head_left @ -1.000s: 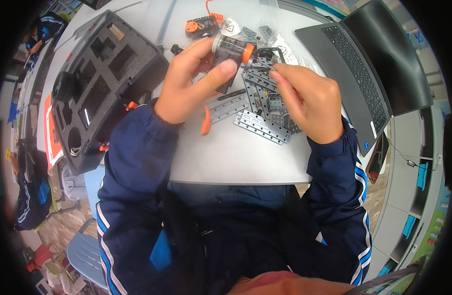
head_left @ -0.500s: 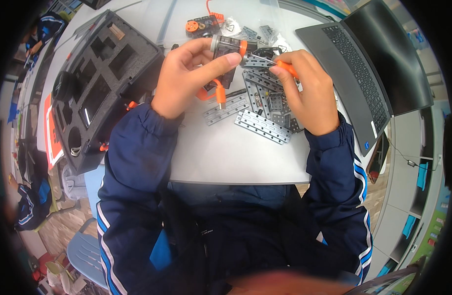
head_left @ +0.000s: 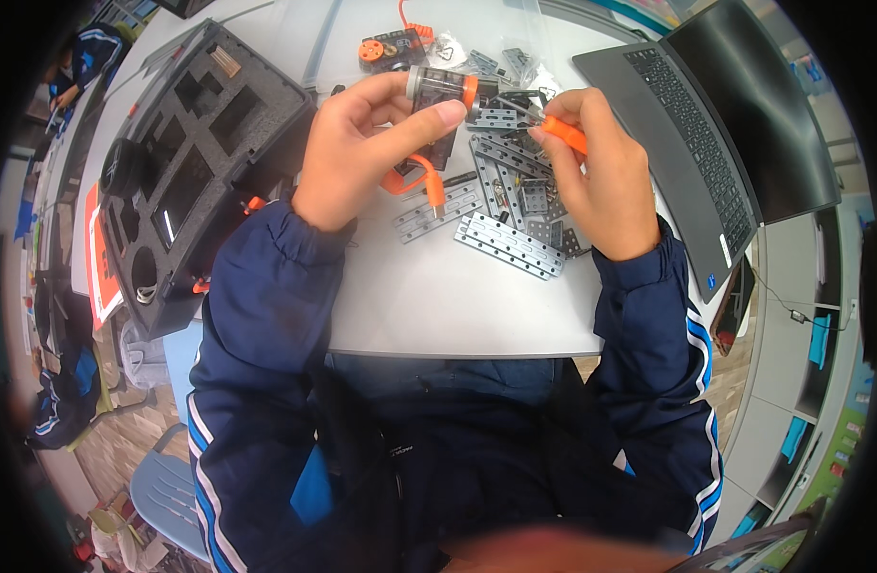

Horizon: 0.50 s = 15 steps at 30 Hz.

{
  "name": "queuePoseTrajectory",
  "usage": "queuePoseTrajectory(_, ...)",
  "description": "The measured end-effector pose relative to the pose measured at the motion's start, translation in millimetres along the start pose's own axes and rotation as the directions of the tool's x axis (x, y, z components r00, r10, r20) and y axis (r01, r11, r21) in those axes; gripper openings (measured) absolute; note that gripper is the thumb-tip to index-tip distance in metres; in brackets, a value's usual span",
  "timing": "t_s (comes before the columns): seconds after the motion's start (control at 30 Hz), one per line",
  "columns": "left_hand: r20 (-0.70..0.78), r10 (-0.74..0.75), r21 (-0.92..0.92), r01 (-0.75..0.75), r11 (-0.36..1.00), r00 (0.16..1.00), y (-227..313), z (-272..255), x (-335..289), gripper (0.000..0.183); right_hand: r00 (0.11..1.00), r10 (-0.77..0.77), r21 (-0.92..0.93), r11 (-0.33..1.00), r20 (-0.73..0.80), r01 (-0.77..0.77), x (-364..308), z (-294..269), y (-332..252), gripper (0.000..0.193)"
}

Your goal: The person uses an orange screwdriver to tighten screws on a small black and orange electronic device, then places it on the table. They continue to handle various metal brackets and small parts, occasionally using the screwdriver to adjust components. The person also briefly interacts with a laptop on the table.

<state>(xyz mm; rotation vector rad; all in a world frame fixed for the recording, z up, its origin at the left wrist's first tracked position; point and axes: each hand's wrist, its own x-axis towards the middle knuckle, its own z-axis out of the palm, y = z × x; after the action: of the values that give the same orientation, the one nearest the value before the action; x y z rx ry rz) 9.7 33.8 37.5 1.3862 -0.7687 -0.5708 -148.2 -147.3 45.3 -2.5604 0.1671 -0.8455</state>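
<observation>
My left hand grips a dark, semi-transparent motor-like module with a grey end and an orange ring. An orange cable hangs from below that hand, its plug pointing down. My right hand pinches the orange handle of a screwdriver. Its thin shaft points left toward the black end of the module; whether the tip touches it I cannot tell. Under and beyond both hands lie grey perforated metal strips, with smaller brackets and screws among them.
To the left stands an open black case with foam cutouts. An open laptop sits on the right. Farther back are a dark module with orange wheels and clear plastic bags. Beside the table is a blue chair.
The screwdriver has drawn slightly right and its angle has shifted a little. The cable's plug has swung a bit right and down. My left hand has barely moved.
</observation>
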Motion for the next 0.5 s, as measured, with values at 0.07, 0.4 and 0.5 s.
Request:
queuePoseTrajectory(0.07,-0.001,0.009,-0.038,-0.009,0.999,1.0,0,1,0,0.037,0.998,-0.043,0.016,0.999,-0.044,0.044,2,1,-1,0.022)
queuePoseTrajectory(0.4,0.108,-0.075,-0.004,0.076,0.997,0.991,2,2,-4,0.038,0.999,0.036,0.243,0.969,-0.003,-0.034,2,-2,-12,0.014)
queuePoseTrajectory(0.5,0.139,-0.028,-0.054,0.036,0.998,0.99,-1,5,-6,0.037,0.999,0.037,0.299,0.953,0.002,-0.036,2,0,-11,0.014)
